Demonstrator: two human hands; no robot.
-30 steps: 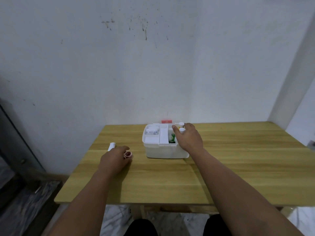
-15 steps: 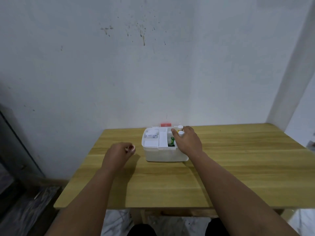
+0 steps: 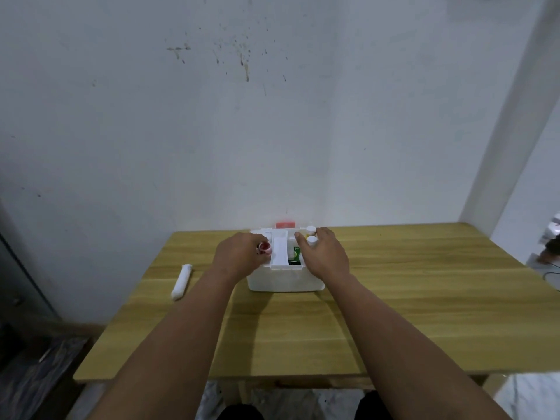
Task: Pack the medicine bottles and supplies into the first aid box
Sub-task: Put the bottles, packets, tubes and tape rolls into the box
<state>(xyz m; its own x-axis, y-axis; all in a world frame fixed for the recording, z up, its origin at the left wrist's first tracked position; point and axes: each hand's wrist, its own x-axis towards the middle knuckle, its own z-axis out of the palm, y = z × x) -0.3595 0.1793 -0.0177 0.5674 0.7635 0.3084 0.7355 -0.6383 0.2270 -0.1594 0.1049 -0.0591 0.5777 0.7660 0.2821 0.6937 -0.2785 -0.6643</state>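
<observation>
A white box (image 3: 286, 283) stands open on a wooden table (image 3: 424, 298), near the far edge and close to the wall (image 3: 272, 131). A flat white handle (image 3: 279, 251) runs front to back across its top, splitting it into a left and a right half. The left hand (image 3: 239, 256) is over the left half, fingers curled round a small roll (image 3: 264, 247) with a red centre, pinching it just beside the handle; whether the roll touches the box I cannot tell. The right hand (image 3: 325, 256) lies over the right half, fingers bent downward and close together over the rim, thumb stretched toward the handle; the fingertips are hidden, so I cannot tell whether they grip anything. Two white bottle caps (image 3: 311, 240) show at its knuckles, one behind the other, in the far right corner of the box. Between thumb and handle a green pack (image 3: 296, 255) sits inside the right half. Something red (image 3: 285, 224) pokes up behind the far wall of the box. A white rolled bandage (image 3: 181, 281) lies on the table well to the left of the box, apart from both hands, one end pointing away from the person
</observation>
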